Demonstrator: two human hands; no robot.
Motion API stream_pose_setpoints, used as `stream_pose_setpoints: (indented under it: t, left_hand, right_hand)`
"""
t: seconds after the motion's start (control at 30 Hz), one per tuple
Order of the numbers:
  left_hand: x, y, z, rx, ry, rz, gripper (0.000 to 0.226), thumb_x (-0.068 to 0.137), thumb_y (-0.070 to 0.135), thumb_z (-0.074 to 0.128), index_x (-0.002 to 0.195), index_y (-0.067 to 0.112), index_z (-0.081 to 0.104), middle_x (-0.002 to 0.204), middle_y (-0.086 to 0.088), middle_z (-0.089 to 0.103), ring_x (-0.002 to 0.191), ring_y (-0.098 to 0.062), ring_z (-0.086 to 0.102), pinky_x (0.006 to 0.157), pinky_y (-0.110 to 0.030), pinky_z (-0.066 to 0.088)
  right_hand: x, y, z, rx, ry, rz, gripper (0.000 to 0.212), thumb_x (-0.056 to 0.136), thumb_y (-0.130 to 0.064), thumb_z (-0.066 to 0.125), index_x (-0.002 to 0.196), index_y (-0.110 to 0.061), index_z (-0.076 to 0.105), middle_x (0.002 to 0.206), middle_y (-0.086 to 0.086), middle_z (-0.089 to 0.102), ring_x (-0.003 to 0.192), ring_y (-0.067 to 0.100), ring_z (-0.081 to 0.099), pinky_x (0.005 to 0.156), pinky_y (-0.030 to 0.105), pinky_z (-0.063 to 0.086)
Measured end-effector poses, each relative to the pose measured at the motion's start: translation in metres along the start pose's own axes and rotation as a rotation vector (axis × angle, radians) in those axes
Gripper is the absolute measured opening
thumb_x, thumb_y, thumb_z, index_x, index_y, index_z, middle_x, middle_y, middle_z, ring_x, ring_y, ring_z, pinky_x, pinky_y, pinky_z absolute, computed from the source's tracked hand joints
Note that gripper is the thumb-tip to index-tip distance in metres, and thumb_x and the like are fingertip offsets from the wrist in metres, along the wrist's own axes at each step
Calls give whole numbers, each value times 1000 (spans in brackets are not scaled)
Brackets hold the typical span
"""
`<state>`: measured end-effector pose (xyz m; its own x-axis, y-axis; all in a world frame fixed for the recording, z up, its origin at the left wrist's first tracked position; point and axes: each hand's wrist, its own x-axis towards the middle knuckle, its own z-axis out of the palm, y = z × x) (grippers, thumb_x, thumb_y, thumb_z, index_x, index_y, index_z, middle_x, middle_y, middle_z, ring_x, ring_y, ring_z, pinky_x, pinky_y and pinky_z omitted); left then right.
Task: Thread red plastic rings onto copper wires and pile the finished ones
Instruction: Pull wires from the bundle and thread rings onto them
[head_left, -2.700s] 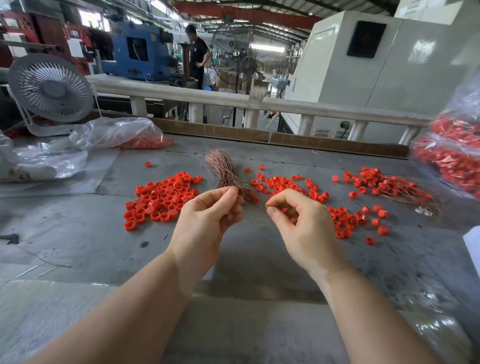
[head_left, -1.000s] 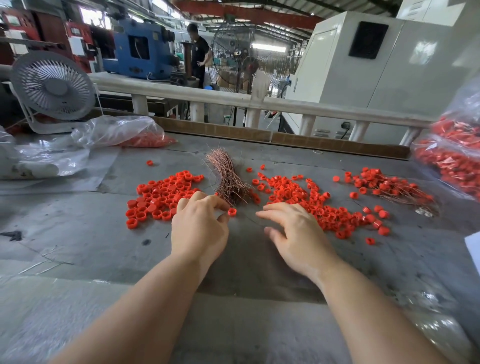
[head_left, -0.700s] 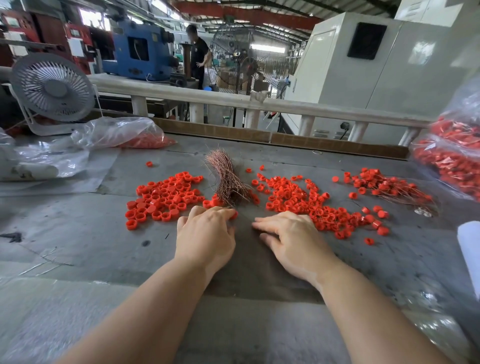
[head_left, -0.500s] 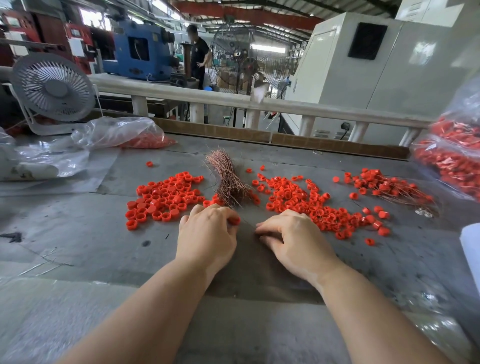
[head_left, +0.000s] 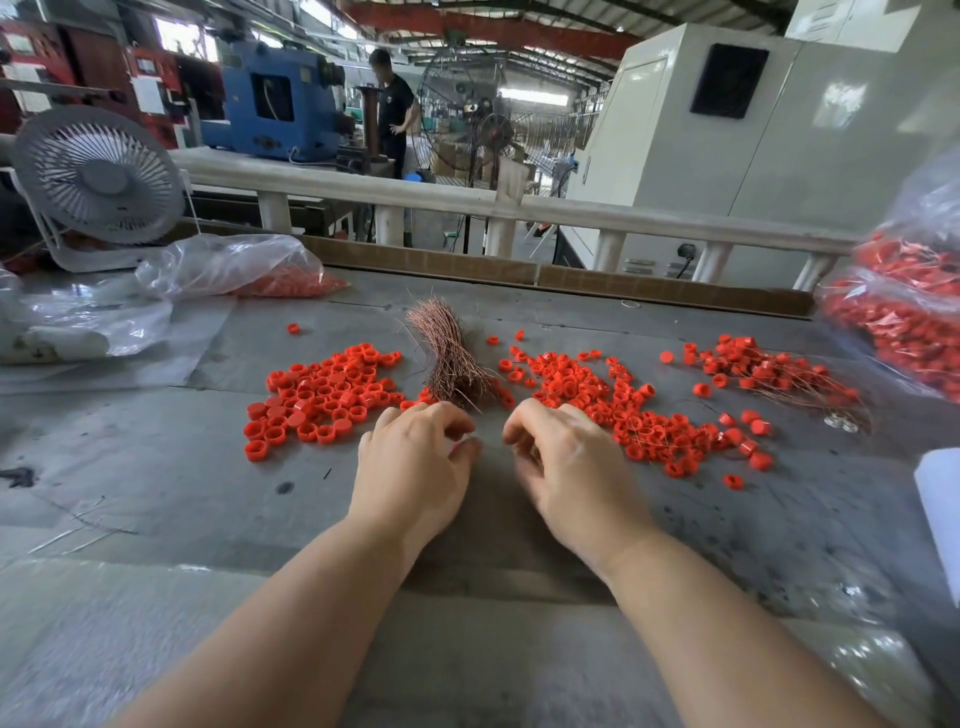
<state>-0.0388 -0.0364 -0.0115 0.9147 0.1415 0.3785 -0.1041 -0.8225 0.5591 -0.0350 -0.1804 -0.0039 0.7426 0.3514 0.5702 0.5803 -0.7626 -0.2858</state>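
Rings (head_left: 332, 395) flank the copper wire bundle (head_left: 452, 358) mid-frame for reach; my left hand (head_left: 415, 462) pinches one ring, my right hand (head_left: 566, 457) is curled, contents unclear.

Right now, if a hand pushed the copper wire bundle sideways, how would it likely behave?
The copper wire bundle would probably splay, not slide whole: its strands fan out loose at both ends. The wires look thin, so likely light and bendy. It may drag nearby red rings lying against it.
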Motion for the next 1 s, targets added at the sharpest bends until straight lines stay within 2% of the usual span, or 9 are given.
stream_pose_setpoints:
  t: [0.13,0.27,0.37,0.43,0.57,0.7,0.8,0.9,1.0]
  left_hand:
    - [-1,7,-4,-270,8,-19,19,88,29,59,107,27,61,81,22,58,93,-18,57,88,-33,43]
    - [0,10,-4,-561,-38,-48,22,90,16,58,110,19,67,95,9,68,87,-7,62,81,-21,47]
    - [2,9,-6,-874,-57,-106,23,89,4,57,106,15,69,92,12,70,81,7,61,72,-7,46]
    - [5,7,-8,-1043,-59,-164,26,89,1,56,99,20,69,87,13,72,75,8,60,65,-7,45]
    - [7,5,-12,-1283,7,-280,25,85,-1,57,88,20,69,79,8,73,66,2,60,57,-9,44]
    - [8,3,-15,-1406,88,-390,19,83,-3,58,83,15,67,73,4,72,63,-1,59,56,-11,41]
    - [9,3,-16,-1449,136,-435,20,80,-3,62,79,17,59,77,-1,67,62,-4,57,52,-11,39]
    - [9,2,-17,-1482,182,-489,25,81,-3,63,86,19,52,71,3,68,63,-3,57,50,-9,39]
    - [9,1,-19,-1473,182,-502,24,82,-1,64,97,16,58,73,3,68,59,-1,57,50,-9,41]
  right_hand:
    - [-1,4,-3,116,120,50,16,78,1,64,84,-13,60,74,-4,54,74,17,51,67,33,46]
    - [-1,3,-4,172,144,23,18,77,1,65,83,-15,59,74,-5,56,72,12,50,67,27,43]
    - [-1,5,-4,198,145,39,20,76,2,65,82,-17,59,74,-7,56,71,8,48,65,19,41]
    - [-1,6,-4,209,134,46,21,77,2,65,82,-17,59,74,-9,55,71,8,48,64,17,39]
    - [0,7,-2,186,145,63,20,77,1,64,81,-17,58,72,-7,55,70,12,49,64,26,43]
    - [0,9,-1,185,154,112,20,80,0,63,80,-20,57,71,-6,54,70,13,48,64,30,44]
    - [1,9,0,200,147,136,27,81,0,63,79,-24,53,74,-6,55,72,13,49,65,28,43]
    - [2,9,0,273,150,157,35,80,4,62,78,-28,48,73,-11,53,70,7,47,65,22,40]
    - [2,9,-1,253,167,173,35,80,5,61,78,-28,47,74,-12,52,70,6,46,65,20,38]
